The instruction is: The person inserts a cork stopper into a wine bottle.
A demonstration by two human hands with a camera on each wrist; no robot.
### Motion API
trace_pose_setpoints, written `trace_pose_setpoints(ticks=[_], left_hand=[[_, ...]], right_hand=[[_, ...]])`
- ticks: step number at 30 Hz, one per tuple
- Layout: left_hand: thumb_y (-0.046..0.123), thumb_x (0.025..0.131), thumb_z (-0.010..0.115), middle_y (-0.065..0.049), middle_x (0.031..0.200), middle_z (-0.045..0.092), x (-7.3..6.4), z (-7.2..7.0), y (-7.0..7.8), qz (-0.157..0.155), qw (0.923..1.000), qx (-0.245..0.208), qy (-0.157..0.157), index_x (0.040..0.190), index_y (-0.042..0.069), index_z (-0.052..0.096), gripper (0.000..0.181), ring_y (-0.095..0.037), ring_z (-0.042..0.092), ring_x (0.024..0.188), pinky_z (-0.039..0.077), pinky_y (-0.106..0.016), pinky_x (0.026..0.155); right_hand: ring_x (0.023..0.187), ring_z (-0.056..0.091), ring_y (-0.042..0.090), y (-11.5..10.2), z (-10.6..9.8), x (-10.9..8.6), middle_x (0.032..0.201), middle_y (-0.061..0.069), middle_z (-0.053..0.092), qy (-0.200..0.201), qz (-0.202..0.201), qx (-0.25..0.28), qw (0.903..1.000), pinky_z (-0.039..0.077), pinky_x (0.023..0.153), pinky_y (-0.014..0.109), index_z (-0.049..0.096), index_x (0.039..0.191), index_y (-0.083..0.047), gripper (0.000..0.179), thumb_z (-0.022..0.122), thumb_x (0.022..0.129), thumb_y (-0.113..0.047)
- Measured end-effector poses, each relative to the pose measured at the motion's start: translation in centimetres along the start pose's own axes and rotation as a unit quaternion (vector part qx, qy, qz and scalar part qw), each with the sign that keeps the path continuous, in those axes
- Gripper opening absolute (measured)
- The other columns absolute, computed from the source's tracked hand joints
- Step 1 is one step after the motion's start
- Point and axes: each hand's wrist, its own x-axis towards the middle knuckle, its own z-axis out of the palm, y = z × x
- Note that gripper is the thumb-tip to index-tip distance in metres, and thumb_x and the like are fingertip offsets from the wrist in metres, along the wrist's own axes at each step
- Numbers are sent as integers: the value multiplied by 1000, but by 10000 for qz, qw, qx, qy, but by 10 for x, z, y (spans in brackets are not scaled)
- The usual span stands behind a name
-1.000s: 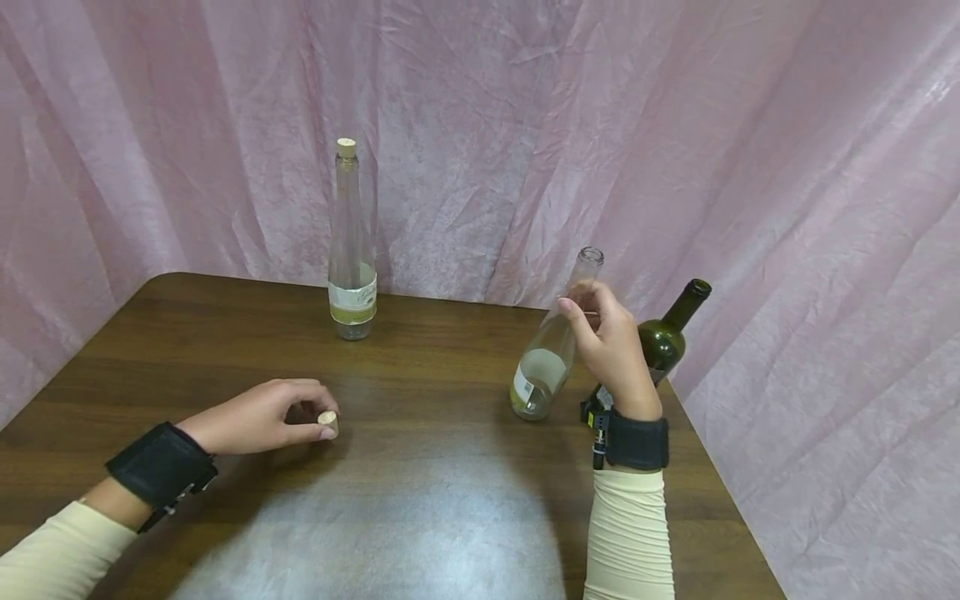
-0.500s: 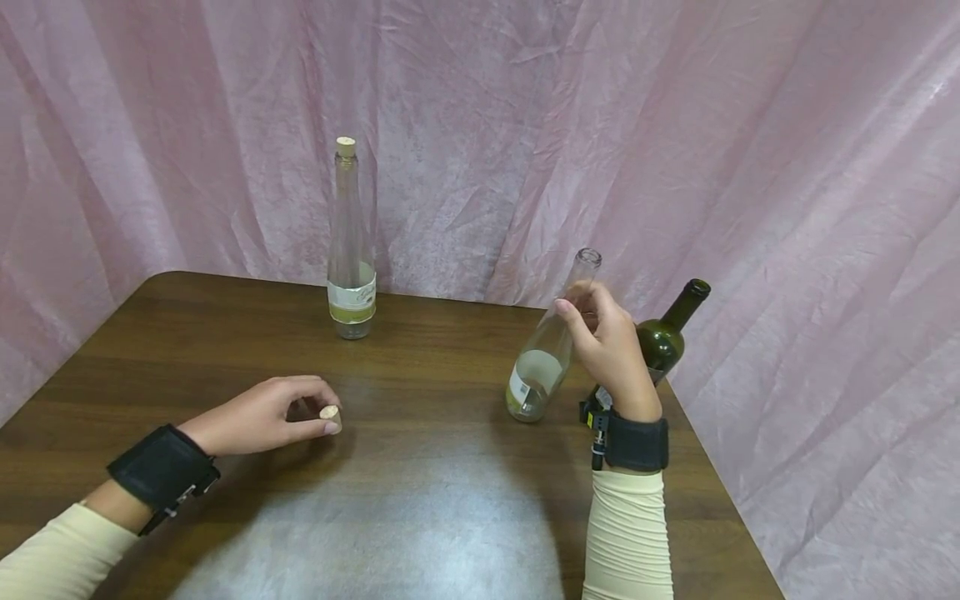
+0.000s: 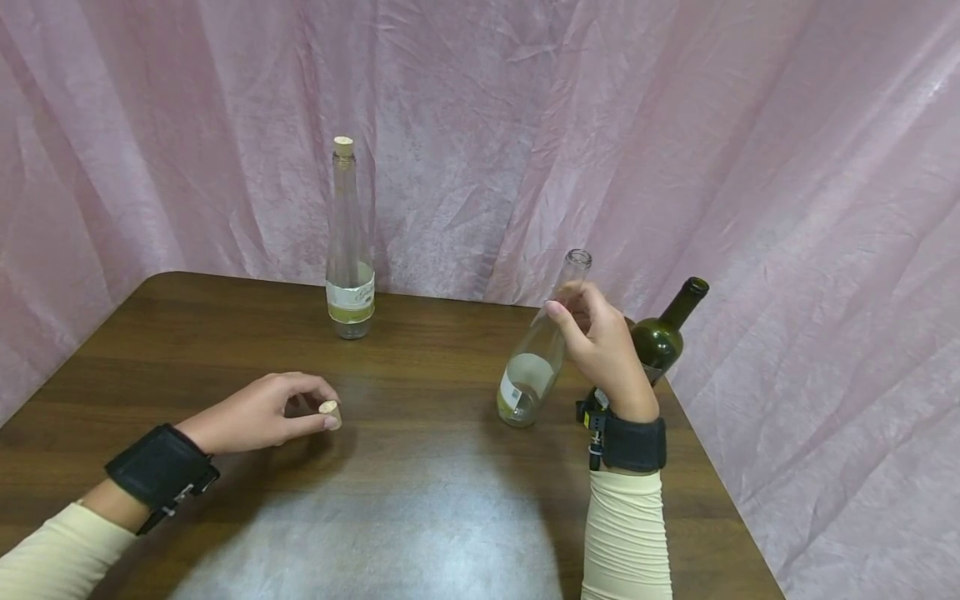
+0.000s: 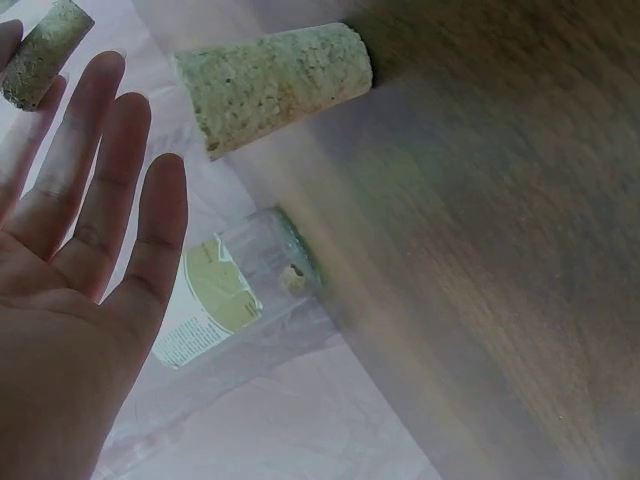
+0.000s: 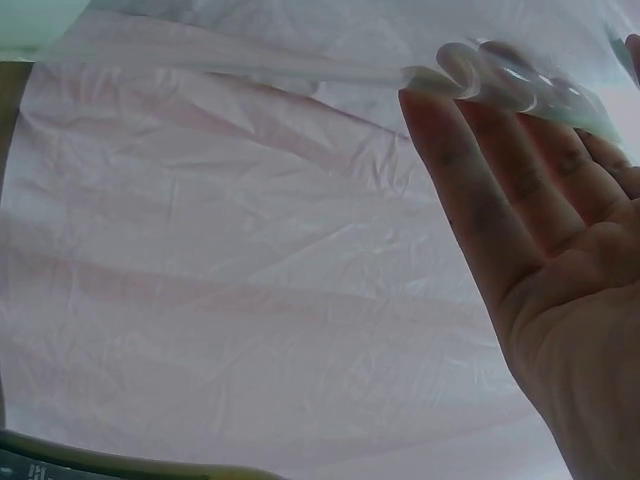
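Observation:
My left hand [image 3: 266,414] pinches a cork [image 3: 330,414] between thumb and fingertips, low over the brown table. In the left wrist view this pinched cork [image 4: 45,55] is at the upper left. A second cork [image 4: 275,85] stands on the table beside the fingers; the hand hides it in the head view. My right hand [image 3: 603,346] grips a clear glass bottle [image 3: 528,375] by its upper part, neck leaning right. Its mouth has no stopper. Whether its base touches the table I cannot tell. Fingertips press against the clear glass [image 5: 230,60] in the right wrist view.
A corked clear bottle [image 3: 350,300] stands at the back left of the table [image 3: 420,467]. Close behind the right hand is a green wine bottle [image 3: 660,337] with an uncorked mouth, partly hidden by the wrist. A pink curtain [image 3: 450,150] hangs behind the table.
The clear bottle has shifted left and slightly nearer in my right hand. My left hand has risen very slightly with the cork still pinched.

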Motion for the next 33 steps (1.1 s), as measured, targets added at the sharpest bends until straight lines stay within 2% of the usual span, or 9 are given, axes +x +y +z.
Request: trace_pose_setpoints(ticks=[6, 13, 24, 27, 33], left_hand=[[42, 96, 73, 19, 98, 67, 0, -1, -1, -8, 10000, -22, 61, 110, 22, 75, 25, -3, 63, 90, 53, -31, 67], [36, 96, 75, 10, 99, 68, -3, -3, 1, -276, 9977, -626, 6, 114, 23, 72, 22, -10, 63, 81, 50, -31, 49], [35, 96, 75, 7, 97, 69, 0, -6, 13, -384, 9951, -906, 125, 115, 26, 72, 21, -15, 62, 74, 48, -33, 44], [37, 95, 76, 8, 97, 69, 2, -6, 15, -411, 9954, -846, 207, 113, 29, 72, 21, -14, 64, 79, 49, -33, 46], [40, 95, 76, 14, 98, 69, 11, -7, 18, -183, 9979, -528, 318, 112, 27, 73, 22, -9, 65, 88, 52, -30, 63]], right_hand=[[99, 67, 17, -2, 0, -1, 108, 7, 68, -148, -44, -43, 9999, 56, 85, 36, 60, 125, -2, 36, 61, 106, -32], [98, 66, 15, -6, 3, -2, 107, 5, 68, -238, -76, 106, 9996, 55, 84, 34, 61, 124, -2, 35, 62, 105, -32], [97, 66, 15, -11, 5, -2, 104, 5, 68, -364, -100, 112, 9992, 56, 84, 37, 61, 125, -2, 36, 62, 105, -32], [95, 65, 15, -14, 6, -2, 103, 5, 68, -367, -208, 116, 9990, 56, 82, 36, 61, 124, -2, 35, 64, 105, -31], [96, 65, 14, -19, 8, -1, 103, 3, 68, -423, -294, 138, 9986, 55, 81, 36, 61, 124, -3, 34, 64, 104, -30]])
